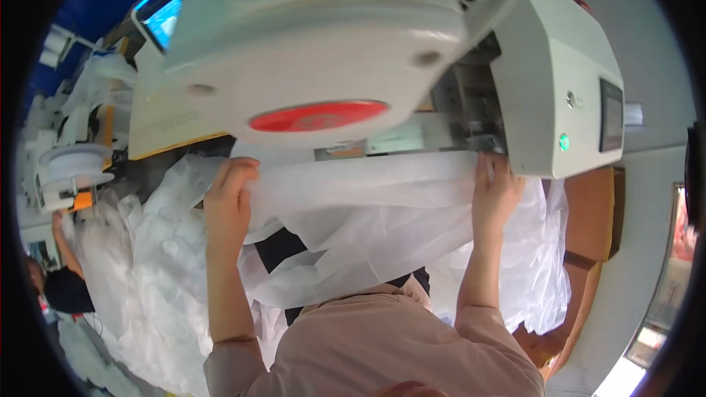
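A length of thin white fabric (pixel 364 182) is stretched between my two hands, its upper edge running along the front of a white sewing machine (pixel 213 66). My left hand (pixel 232 190) has its fingers closed over the left end of that edge. At the right end, close to the machine's white head (pixel 548 95), my right hand (pixel 498 184) pinches the edge between fingers and thumb. Below the hands the fabric hangs in loose folds toward my lap. The machine's needle area is blurred, so its details cannot be made out.
Heaped white fabric (pixel 173 250) lies on my left, with more white fabric (pixel 540 265) on the right by an open cardboard box (pixel 592 250). A white thread spool (pixel 73 165) stands at the far left. Beyond it, another person's arm (pixel 68 250) shows. A lit screen (pixel 162 18) is at upper left.
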Available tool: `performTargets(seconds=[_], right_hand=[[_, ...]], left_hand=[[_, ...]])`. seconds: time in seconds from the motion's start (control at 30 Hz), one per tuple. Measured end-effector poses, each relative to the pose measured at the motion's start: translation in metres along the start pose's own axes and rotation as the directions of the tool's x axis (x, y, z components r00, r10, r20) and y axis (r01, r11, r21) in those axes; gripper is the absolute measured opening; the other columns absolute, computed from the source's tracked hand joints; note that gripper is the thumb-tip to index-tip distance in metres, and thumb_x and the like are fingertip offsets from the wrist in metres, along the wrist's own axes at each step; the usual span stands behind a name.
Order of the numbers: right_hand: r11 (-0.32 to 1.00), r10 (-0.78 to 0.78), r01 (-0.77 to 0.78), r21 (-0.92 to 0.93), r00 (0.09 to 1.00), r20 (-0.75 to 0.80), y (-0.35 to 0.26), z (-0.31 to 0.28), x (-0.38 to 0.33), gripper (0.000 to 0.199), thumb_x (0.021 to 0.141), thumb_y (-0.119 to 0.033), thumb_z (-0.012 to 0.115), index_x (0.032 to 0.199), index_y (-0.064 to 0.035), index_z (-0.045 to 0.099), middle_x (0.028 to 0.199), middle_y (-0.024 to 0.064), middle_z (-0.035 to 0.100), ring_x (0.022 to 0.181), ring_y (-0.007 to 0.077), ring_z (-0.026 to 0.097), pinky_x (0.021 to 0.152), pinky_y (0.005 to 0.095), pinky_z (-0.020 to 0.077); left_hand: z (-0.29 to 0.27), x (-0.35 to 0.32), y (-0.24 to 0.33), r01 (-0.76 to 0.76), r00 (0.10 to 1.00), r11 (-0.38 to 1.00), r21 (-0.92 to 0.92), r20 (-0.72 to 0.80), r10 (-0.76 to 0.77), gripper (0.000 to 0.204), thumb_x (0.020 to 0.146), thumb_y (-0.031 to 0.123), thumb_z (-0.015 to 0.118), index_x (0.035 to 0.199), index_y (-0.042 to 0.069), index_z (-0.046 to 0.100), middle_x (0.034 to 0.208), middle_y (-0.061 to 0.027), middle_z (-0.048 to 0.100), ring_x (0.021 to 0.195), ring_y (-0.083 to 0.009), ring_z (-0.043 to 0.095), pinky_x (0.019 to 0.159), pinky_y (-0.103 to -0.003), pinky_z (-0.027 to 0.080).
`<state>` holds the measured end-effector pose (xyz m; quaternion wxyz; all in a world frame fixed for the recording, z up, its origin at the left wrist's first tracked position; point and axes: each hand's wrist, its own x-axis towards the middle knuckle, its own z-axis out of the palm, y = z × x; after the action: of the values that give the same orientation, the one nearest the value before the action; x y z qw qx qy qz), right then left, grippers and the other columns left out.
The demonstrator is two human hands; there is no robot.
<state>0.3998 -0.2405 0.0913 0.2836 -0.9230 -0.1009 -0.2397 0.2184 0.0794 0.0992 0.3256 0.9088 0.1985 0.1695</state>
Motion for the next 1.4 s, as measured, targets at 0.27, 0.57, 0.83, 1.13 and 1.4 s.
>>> performTargets(seconds=[0.27,0.57,0.83,1.13,1.4], right_hand=[[0.896,-0.371,0.345,-0.28,0.928,-0.044,0.019,0.024,0.011,0.013,0.079,-0.017,0.066,0.085,-0.0048,0.064,0.08,0.0121,0.062,0.08,0.0311,0.056,0.074,0.0386,0.0401],[0.757,-0.651,0.637,-0.148,0.754,-0.084,-0.045,0.014,-0.017,0.016,0.088,-0.011,0.056,0.1,-0.0015,0.059,0.103,0.0149,0.057,0.092,0.0243,0.057,0.076,0.0366,0.0473],[0.876,-0.431,0.321,0.36,0.856,0.286,-0.069,0.016,-0.013,0.024,0.096,-0.021,0.045,0.102,0.0005,0.052,0.094,0.0161,0.055,0.086,0.0272,0.052,0.076,0.0399,0.0412],[0.888,-0.456,0.37,0.272,0.64,0.619,0.005,0.079,-0.038,0.036,0.094,-0.028,0.048,0.114,0.0014,0.053,0.099,0.0202,0.061,0.086,0.0329,0.059,0.073,0.04,0.0473],[0.859,-0.481,0.294,0.418,0.74,0.469,-0.036,0.088,-0.014,0.021,0.096,-0.017,0.044,0.107,0.0005,0.048,0.101,0.0181,0.054,0.094,0.0259,0.052,0.08,0.0329,0.041]], left_hand=[[0.029,0.014,-0.032,-0.122,0.956,0.992,-0.025,-0.27,0.111,0.014,0.067,-0.011,0.055,0.07,0.002,0.05,0.091,-0.0099,0.06,0.073,-0.0219,0.059,0.061,-0.028,0.047],[0.024,-0.023,-0.053,-0.139,0.888,0.978,0.156,-0.417,0.193,0.02,0.074,0.002,0.059,0.091,0.011,0.056,0.089,-0.0038,0.056,0.069,-0.0249,0.059,0.057,-0.034,0.048],[0.001,-0.074,-0.074,0.018,0.945,0.992,0.123,-0.325,0.023,0.012,0.075,0.011,0.063,0.084,0.01,0.055,0.082,-0.0032,0.049,0.068,-0.0231,0.056,0.058,-0.034,0.046],[0.011,-0.107,-0.107,0.214,0.911,0.957,0.196,-0.393,-0.123,0.014,0.08,0.011,0.056,0.093,0.012,0.053,0.081,-0.0058,0.052,0.069,-0.025,0.058,0.061,-0.036,0.047],[0.014,-0.119,-0.107,0.44,0.854,0.868,-0.228,-0.191,-0.483,0.024,0.077,0.004,0.052,0.1,0.011,0.052,0.092,-0.0115,0.057,0.082,-0.0341,0.058,0.072,-0.043,0.046]])
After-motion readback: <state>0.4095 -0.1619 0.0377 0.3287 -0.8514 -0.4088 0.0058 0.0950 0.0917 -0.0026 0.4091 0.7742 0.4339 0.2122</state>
